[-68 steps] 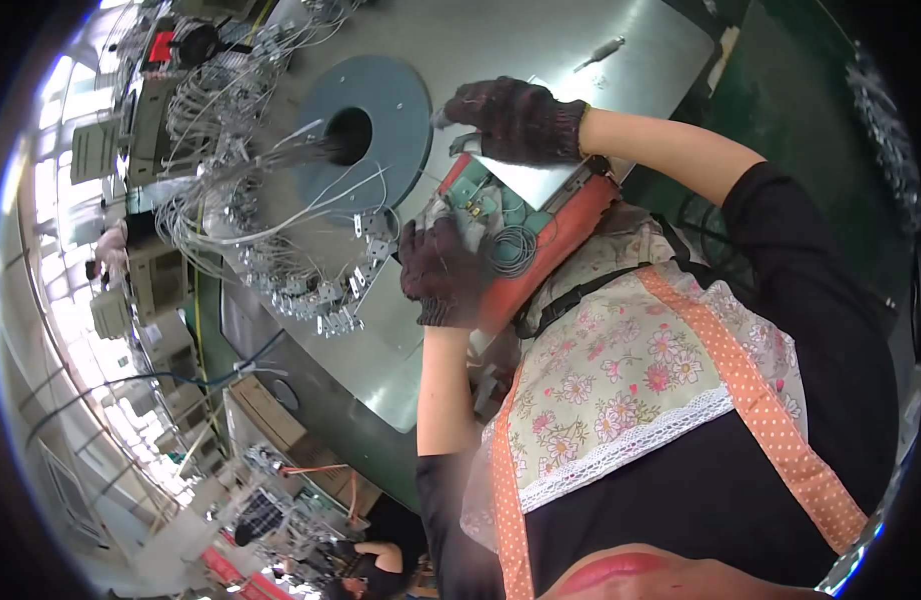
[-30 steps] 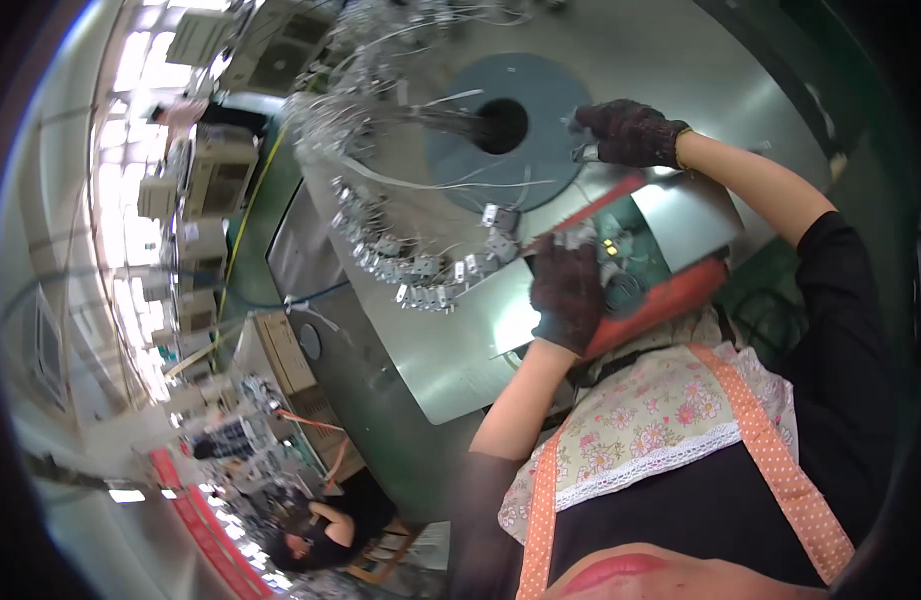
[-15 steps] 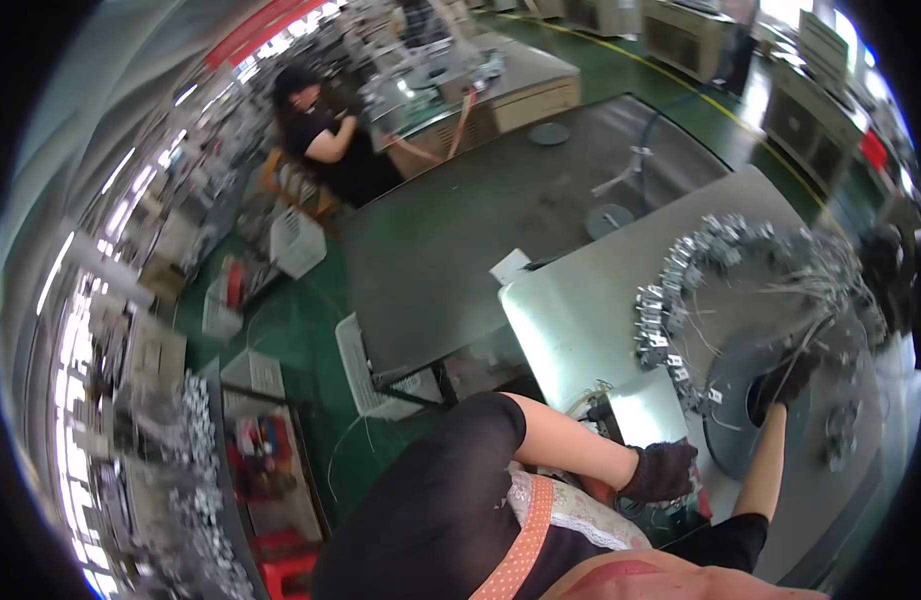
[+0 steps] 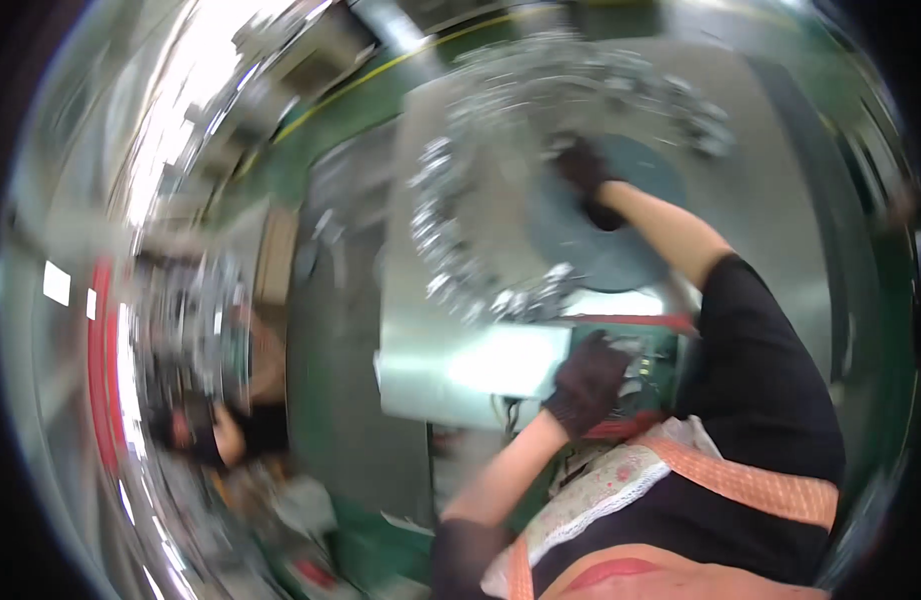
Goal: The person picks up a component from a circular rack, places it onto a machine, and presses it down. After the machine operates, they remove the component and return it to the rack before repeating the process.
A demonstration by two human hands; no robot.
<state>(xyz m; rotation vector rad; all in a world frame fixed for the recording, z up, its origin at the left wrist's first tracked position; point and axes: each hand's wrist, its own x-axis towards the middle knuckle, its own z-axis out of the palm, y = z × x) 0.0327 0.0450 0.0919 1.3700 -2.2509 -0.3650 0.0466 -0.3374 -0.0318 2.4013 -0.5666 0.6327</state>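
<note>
My left hand (image 4: 591, 378), in a dark knitted glove, lies at the left side of a red-edged green box (image 4: 661, 375) close to my body. Small metallic parts (image 4: 636, 350) show beside its fingers, which are too blurred to read. My right hand (image 4: 586, 178), gloved the same way, reaches over a round grey disc (image 4: 636, 245) on the metal tabletop (image 4: 421, 350). Its fingertips are near the far-left edge of the disc, smeared by motion, so any hold is hidden. Around the disc curves a row of small silvery metal parts (image 4: 436, 235), continuing in a blurred arc across the far side.
Left of the tabletop stands a long dark table (image 4: 346, 300). Farther left a person in dark clothes (image 4: 256, 430) is beside another bench. A bright reflection lies on the tabletop near my left hand. Green floor with a yellow line runs behind.
My view has swung to the right, bringing the tabletop to the middle. My right hand has moved from the disc's centre toward its far-left edge. My left hand stays by the red-edged box.
</note>
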